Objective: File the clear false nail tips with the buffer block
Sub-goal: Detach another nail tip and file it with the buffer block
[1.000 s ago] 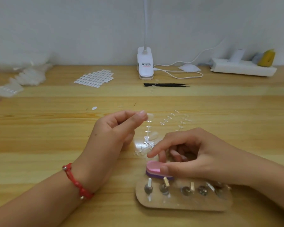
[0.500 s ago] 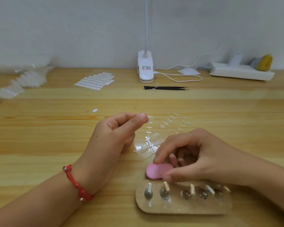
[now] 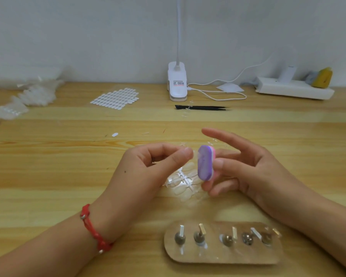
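Oval purple-and-pink foam buffer block (image 3: 205, 165) is above the wooden table (image 3: 68, 176), long axis near vertical, purple face toward left hand (image 3: 148, 168). Right hand (image 3: 248, 172) grips its edges. Left thumb and forefinger pinch a faint clear false nail tip (image 3: 195, 155), just beside the block.

The left hand (image 3: 148, 168), pinching a single nail tip (image 3: 195, 155), sits left of the buffer block (image 3: 205, 163) held in the right hand (image 3: 248, 168); nail tip strips (image 3: 183, 181) lie beneath; a holder board (image 3: 224, 254) lies nearer; a lamp base (image 3: 177, 84) stands far behind.
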